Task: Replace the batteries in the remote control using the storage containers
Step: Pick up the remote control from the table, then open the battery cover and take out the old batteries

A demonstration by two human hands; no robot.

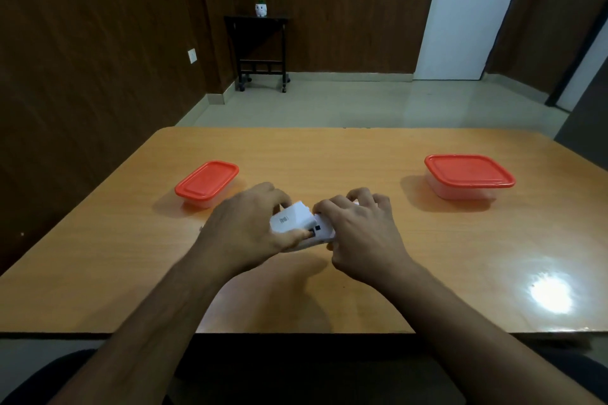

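The white remote (301, 223) sits between both hands over the middle of the table (362, 273), near the front edge. The left hand (245, 227) grips its left end, fingers curled over the far side and thumb pressed along the near edge. The right hand (360, 233) clasps the right end, fingers bent over the top, hiding that part. Whether the remote touches the table cannot be told. A lidded red box (207, 183) stands well to the left, a larger one (468, 176) well to the right, both apart from the hands.
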